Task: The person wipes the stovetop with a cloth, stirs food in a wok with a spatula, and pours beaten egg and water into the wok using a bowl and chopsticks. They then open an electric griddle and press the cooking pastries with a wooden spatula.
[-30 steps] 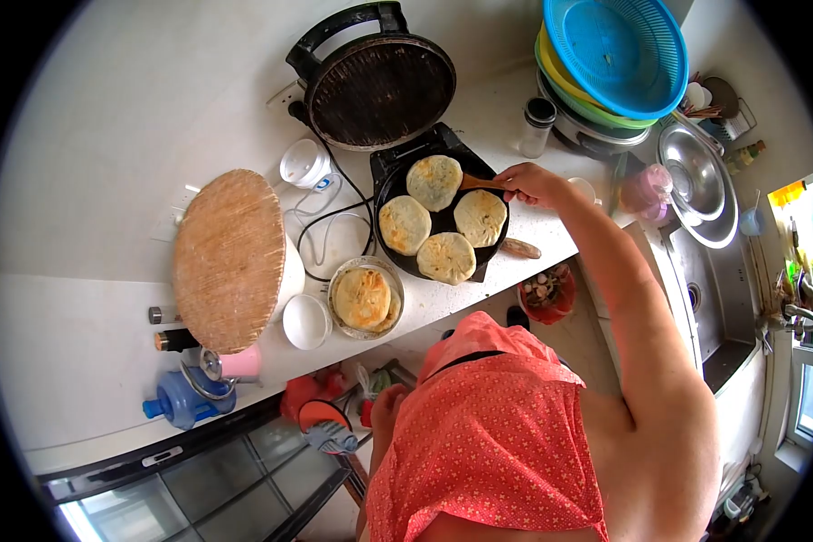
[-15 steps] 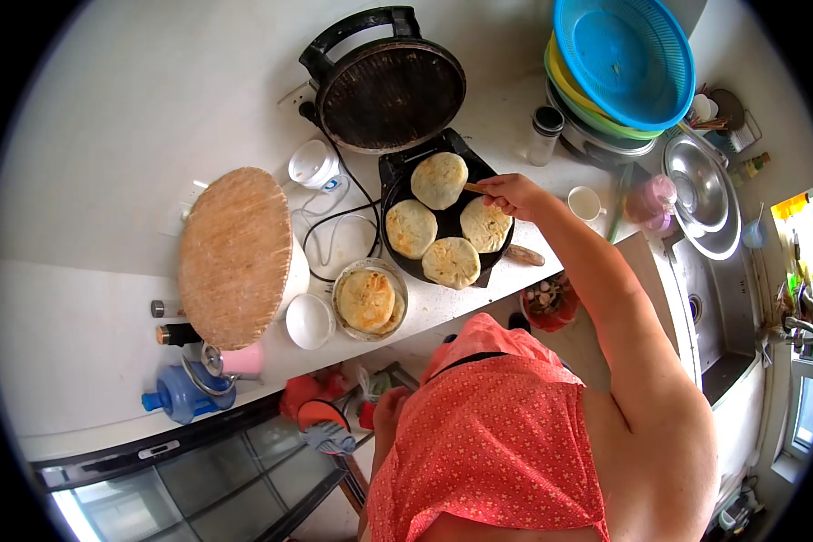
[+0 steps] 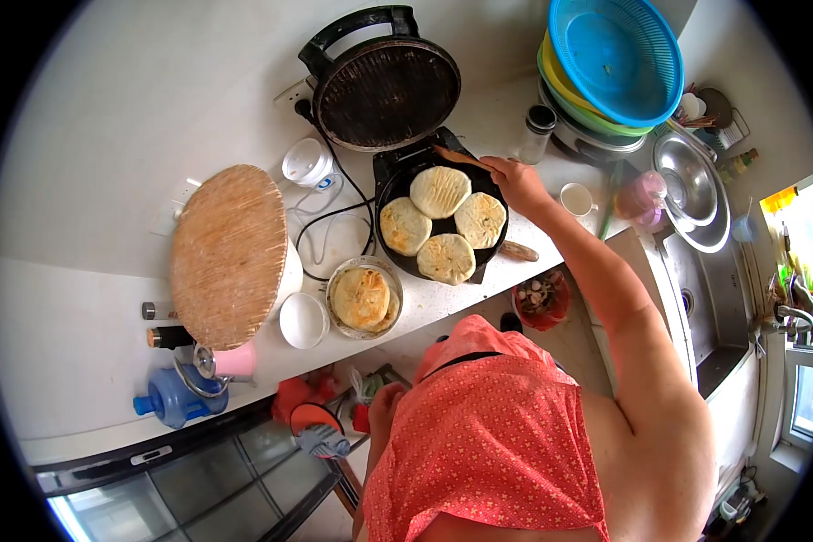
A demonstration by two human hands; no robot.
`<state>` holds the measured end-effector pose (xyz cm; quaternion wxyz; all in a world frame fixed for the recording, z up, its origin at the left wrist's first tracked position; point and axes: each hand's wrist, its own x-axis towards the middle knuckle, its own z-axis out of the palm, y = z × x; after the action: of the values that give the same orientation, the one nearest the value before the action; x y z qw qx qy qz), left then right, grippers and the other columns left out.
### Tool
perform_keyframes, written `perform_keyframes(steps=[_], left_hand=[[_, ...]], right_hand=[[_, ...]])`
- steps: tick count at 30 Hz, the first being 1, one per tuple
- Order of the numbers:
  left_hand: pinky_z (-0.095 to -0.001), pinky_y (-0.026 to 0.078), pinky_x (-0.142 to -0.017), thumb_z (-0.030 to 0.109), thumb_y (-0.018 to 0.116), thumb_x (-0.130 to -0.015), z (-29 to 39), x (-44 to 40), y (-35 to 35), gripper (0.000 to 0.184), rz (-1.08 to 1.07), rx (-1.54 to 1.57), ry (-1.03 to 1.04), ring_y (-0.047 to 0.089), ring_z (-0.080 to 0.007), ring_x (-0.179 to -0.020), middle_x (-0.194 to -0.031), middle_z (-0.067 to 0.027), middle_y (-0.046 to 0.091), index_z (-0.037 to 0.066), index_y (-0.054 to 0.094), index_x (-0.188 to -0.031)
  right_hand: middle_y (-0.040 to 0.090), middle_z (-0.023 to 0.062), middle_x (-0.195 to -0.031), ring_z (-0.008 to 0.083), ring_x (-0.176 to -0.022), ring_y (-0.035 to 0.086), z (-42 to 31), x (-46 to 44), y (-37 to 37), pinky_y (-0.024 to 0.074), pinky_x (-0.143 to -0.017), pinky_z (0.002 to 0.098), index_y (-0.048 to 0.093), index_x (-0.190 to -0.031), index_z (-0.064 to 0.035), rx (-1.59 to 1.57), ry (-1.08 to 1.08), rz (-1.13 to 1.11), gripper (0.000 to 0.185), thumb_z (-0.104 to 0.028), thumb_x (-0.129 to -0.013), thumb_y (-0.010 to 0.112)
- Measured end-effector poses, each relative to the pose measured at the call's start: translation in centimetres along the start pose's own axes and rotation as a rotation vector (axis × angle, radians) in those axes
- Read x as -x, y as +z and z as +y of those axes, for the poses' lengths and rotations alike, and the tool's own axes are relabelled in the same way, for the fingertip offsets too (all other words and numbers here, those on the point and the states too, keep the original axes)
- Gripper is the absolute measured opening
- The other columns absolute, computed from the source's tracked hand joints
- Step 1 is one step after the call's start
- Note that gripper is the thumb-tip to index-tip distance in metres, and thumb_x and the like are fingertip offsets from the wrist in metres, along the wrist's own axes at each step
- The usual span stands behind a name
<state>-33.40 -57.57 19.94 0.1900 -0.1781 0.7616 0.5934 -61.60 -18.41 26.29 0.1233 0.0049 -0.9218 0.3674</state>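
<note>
My right hand (image 3: 518, 184) is closed around the handle of a wooden spatula (image 3: 462, 157). The spatula's blade end reaches over the far rim of the black electric griddle (image 3: 397, 256), near the hinge. Several round flatbreads lie in the griddle. The far flatbread (image 3: 440, 192) shows parallel lines on top. Beside it on the right is a browned flatbread (image 3: 481, 221); a pale one (image 3: 405, 227) sits left and another (image 3: 446, 259) nearest me. My left hand (image 3: 387, 404) hangs low beside the red floral apron (image 3: 497, 434), its fingers mostly hidden.
The griddle's lid (image 3: 387, 93) stands raised. Browned flatbreads (image 3: 361, 298) fill a bowl, beside a white bowl (image 3: 304, 322) and a round wooden board (image 3: 228, 257). Stacked basins (image 3: 616, 63), a jar (image 3: 537, 134) and a cup (image 3: 576, 200) stand right. A cord (image 3: 341, 213) crosses the counter.
My right hand has shifted slightly up with the spatula, which has moved from between the far and right flatbreads to the griddle's back rim. The far flatbread's top now shows parallel lines.
</note>
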Motion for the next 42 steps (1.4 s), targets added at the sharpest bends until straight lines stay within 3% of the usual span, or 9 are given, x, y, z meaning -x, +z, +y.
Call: perform_keyframes(steps=[2, 6, 8, 13, 17, 20, 21, 28, 42], left_hand=[[-0.0267, 0.045, -0.08, 0.008, 0.055, -0.087, 0.6, 0.3, 0.0, 0.022, 0.004, -0.007, -0.017, 0.057, -0.0158, -0.089, -0.097, -0.0073, 0.061, 0.0, 0.055, -0.108], [-0.0265, 0.045, -0.08, 0.008, 0.054, -0.088, 1.7, 1.1, 0.3, 0.022, 0.011, -0.064, 0.037, 0.056, -0.0156, -0.089, -0.098, -0.0073, 0.06, 0.0, 0.055, -0.108], [-0.0264, 0.045, -0.08, 0.008, 0.054, -0.088, 1.4, 1.0, 0.1, 0.021, -0.014, -0.018, 0.026, 0.056, -0.0153, -0.09, -0.098, -0.0073, 0.06, 0.0, 0.055, -0.107], [-0.0263, 0.045, -0.078, 0.009, 0.054, -0.087, 1.1, 1.0, -0.2, 0.021, -0.017, 0.004, 0.023, 0.056, -0.0149, -0.088, -0.096, -0.007, 0.06, 0.0, 0.055, -0.107], [-0.0262, 0.046, -0.077, 0.009, 0.055, -0.087, -0.7, 0.7, -0.9, 0.021, -0.004, 0.013, 0.047, 0.057, -0.0147, -0.086, -0.095, -0.0065, 0.061, 0.0, 0.056, -0.106], [-0.0262, 0.046, -0.077, 0.01, 0.055, -0.086, -1.5, 1.0, -0.9, 0.021, 0.023, -0.009, 0.054, 0.057, -0.0148, -0.086, -0.095, -0.0066, 0.061, 0.0, 0.057, -0.105], [-0.0262, 0.046, -0.077, 0.01, 0.055, -0.086, -1.6, 1.1, -0.8, 0.021, 0.024, -0.006, 0.053, 0.057, -0.0148, -0.086, -0.095, -0.0066, 0.061, 0.0, 0.057, -0.105], [-0.0264, 0.045, -0.077, 0.01, 0.055, -0.087, 0.0, 2.4, -0.6, 0.02, 0.027, -0.09, 0.081, 0.057, -0.0152, -0.088, -0.095, -0.0071, 0.061, 0.0, 0.057, -0.104], [-0.0273, 0.045, -0.077, 0.013, 0.054, -0.088, -0.5, 2.5, -0.9, 0.022, 0.03, -0.048, 0.029, 0.057, -0.0158, -0.087, -0.096, -0.0072, 0.061, 0.0, 0.056, -0.107]], right_hand=[[0.063, 0.0186, -0.085, 0.0316, -0.077, 0.061, -0.7, 0.5, -0.8, 0.0476, -0.072, 0.038, 0.063, -0.107, -0.0104, -0.153, 0.05, -0.081, 0.025, -0.009, -0.083, 0.056], [0.064, 0.0165, -0.084, 0.0303, -0.074, 0.061, -1.8, 2.1, -1.9, 0.0481, -0.071, 0.0366, 0.064, -0.106, -0.0096, -0.072, 0.066, -0.305, 0.024, -0.009, -0.083, 0.056], [0.064, 0.0138, -0.081, 0.0254, -0.074, 0.061, -0.8, 2.9, -1.3, 0.0475, -0.07, 0.0351, 0.062, -0.11, -0.0106, -0.074, -0.054, -0.442, 0.029, -0.006, -0.084, 0.052], [0.064, 0.0185, -0.089, 0.0354, -0.082, 0.06, 0.2, 2.2, -0.7, 0.0481, -0.072, 0.0393, 0.065, -0.101, -0.008, 0.125, -0.055, -0.273, 0.019, -0.011, -0.084, 0.056], [0.063, 0.0188, -0.088, 0.0364, -0.083, 0.06, 0.1, 2.2, -0.8, 0.0482, -0.072, 0.0402, 0.065, -0.102, -0.0087, 0.152, -0.031, -0.238, 0.02, -0.012, -0.085, 0.055], [0.064, 0.0081, -0.07, 0.0175, -0.062, 0.06, -0.8, 2.9, -1.2, 0.0476, -0.059, 0.0306, 0.066, -0.103, -0.0071, -0.079, 0.167, -0.442, 0.022, -0.012, -0.086, 0.053], [0.062, 0.0033, -0.064, 0.0083, -0.049, 0.05, -0.8, 3.1, -0.8, 0.0415, -0.046, 0.026, 0.066, -0.102, -0.0046, -0.191, 0.278, -0.479, 0.023, -0.011, -0.085, 0.052], [0.057, 0.006, -0.06, 0.0078, -0.039, 0.04, -0.9, 2.6, 1.0, 0.0283, -0.035, 0.0233, 0.063, -0.103, 0.0005, -0.51, 0.69, -0.496, 0.022, -0.008, -0.085, 0.053], [0.058, 0.0046, -0.068, 0.0042, -0.046, 0.041, 0.0, 2.3, 3.7, 0.0305, -0.038, 0.018, 0.059, -0.111, -0.0023, -0.702, 0.742, -0.636, 0.025, -0.009, -0.089, 0.05]])
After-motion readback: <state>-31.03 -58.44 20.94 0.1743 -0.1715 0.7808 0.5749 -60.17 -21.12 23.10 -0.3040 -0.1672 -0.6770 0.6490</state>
